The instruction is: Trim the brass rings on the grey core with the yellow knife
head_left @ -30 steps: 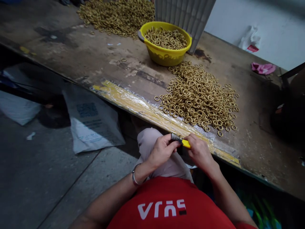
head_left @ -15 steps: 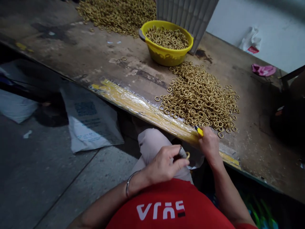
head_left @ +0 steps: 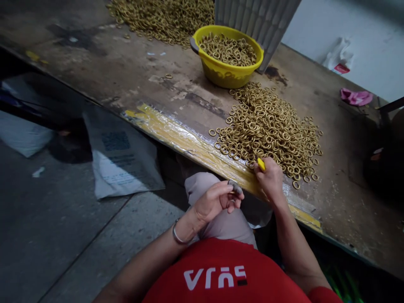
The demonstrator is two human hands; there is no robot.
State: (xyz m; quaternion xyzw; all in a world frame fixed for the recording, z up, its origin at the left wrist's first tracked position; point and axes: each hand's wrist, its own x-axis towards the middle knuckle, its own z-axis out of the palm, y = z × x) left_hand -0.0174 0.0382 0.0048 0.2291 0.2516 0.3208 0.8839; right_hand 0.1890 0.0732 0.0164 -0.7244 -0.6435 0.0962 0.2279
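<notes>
My right hand [head_left: 270, 179] is closed around a yellow-handled tool [head_left: 261, 164], its dark tip at the near edge of a pile of brass-coloured rings [head_left: 271, 126] on the table. Left of it and nearer my body, my left hand [head_left: 214, 202] hovers above my knee, palm partly turned up and fingers curled. A grey wrapping [head_left: 235, 187] covers one of its fingertips. Something small and gold-coloured shows faintly at those fingertips, too small to make out. Behind the pile, a yellow bowl [head_left: 221, 75] holds more rings.
Yellow tape [head_left: 186, 141] covers part of the near edge of the table [head_left: 132, 80]. Another ring pile [head_left: 167, 21] lies at the back, beside a grey ribbed panel [head_left: 252, 25]. A pink cloth [head_left: 356, 97] lies at the right; a white sack [head_left: 121, 164] stands below the table.
My left hand has moved up and left and turned; the ring that showed clearly at its fingertips is now mostly hidden. My right hand has shifted up and left with the tool, onto the pile's edge.
</notes>
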